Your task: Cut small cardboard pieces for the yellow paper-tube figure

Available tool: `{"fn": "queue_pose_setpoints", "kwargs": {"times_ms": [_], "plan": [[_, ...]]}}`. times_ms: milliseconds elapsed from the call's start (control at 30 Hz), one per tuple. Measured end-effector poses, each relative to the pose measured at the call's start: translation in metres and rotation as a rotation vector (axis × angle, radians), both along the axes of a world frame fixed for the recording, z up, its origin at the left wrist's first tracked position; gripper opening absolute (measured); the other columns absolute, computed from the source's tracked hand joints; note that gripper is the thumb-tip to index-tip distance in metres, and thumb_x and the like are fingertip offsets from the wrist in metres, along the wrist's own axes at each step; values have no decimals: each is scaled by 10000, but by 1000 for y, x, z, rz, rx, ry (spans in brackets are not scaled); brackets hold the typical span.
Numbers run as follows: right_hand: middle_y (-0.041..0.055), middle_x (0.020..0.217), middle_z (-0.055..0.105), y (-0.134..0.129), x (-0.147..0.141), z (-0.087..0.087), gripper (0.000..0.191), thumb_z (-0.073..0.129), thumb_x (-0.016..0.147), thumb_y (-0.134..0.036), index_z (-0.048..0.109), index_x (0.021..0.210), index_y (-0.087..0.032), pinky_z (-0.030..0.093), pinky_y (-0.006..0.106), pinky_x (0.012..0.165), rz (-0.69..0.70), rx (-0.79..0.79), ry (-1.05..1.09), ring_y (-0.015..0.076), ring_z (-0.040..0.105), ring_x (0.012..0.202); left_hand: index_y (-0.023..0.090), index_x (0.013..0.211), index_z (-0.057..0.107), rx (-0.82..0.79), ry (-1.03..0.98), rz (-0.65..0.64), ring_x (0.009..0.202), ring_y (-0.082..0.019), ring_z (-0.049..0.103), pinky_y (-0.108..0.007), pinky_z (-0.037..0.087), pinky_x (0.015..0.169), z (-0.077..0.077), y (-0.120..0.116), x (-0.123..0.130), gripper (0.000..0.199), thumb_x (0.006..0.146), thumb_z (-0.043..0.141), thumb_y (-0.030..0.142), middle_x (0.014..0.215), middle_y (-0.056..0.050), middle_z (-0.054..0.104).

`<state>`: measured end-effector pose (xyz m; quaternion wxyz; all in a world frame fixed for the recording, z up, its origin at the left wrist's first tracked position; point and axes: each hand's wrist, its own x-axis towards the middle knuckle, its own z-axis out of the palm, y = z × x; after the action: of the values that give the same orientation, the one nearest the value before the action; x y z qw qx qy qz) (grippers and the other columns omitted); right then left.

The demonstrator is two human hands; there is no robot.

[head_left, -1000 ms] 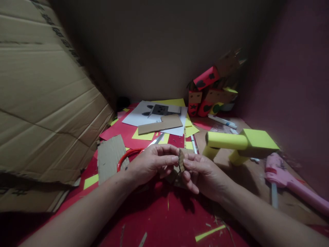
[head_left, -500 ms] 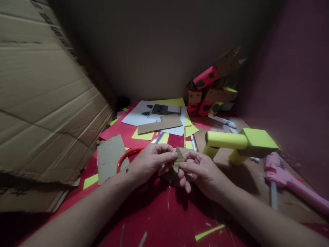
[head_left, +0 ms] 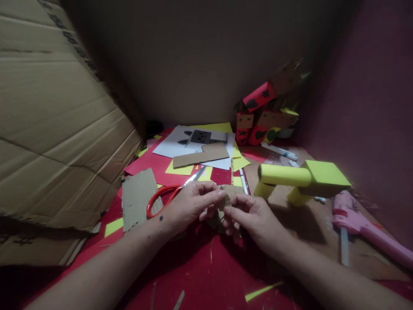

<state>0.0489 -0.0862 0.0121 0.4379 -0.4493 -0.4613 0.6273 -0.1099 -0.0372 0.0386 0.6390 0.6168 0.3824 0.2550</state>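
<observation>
Between my two hands is a small cardboard piece [head_left: 227,200], partly covered by fingers. My left hand [head_left: 196,202] pinches it from the left, thumb and index finger together. From the right, my right hand [head_left: 247,213] grips its lower edge with the thumb and fingers. More cardboard scraps [head_left: 214,221] lie below and behind the hands, mostly hidden. Beside my left wrist rest red-handled scissors [head_left: 167,188], blades pointing away. A flat cardboard rectangle [head_left: 137,198] lies left of them.
An L-shaped cardboard piece [head_left: 206,156] lies on a printed white sheet [head_left: 171,142]. To the right stands a yellow tube-and-box model [head_left: 287,175], near a pink glue gun [head_left: 350,215]. Red decorated tubes [head_left: 258,98] are stacked behind. A large cardboard panel [head_left: 58,129] rises at left.
My left hand has shifted slightly right, showing more of the scissors. The fingers of my right hand have curled in, and the held cardboard piece is turned and more covered.
</observation>
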Motion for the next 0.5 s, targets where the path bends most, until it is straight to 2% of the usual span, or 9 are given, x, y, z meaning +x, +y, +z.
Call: {"fn": "queue_pose_setpoints", "kwargs": {"times_ms": [133,333,500], "plan": [[-32,518,581,-4,1,1,201,622,757,-317,549,647,-164,400,173,329,17,45,-12,71,493,362,152,611,504,-14,-30,4,413,-60,337,-215,212,418,-4,-1,1,323,827,594,374,470,47,455],[-22,526,591,-5,1,2,191,621,746,-305,557,634,-164,392,176,325,8,59,-15,71,485,364,152,641,508,-123,-98,3,391,-52,338,-203,205,401,-12,-1,1,311,821,602,388,468,45,461],[-36,510,583,-2,0,1,186,644,727,-304,548,648,-165,394,166,315,2,43,36,70,501,347,158,646,500,-84,-65,42,389,-55,355,-199,215,398,-9,-2,2,314,836,582,394,474,43,463]]}}
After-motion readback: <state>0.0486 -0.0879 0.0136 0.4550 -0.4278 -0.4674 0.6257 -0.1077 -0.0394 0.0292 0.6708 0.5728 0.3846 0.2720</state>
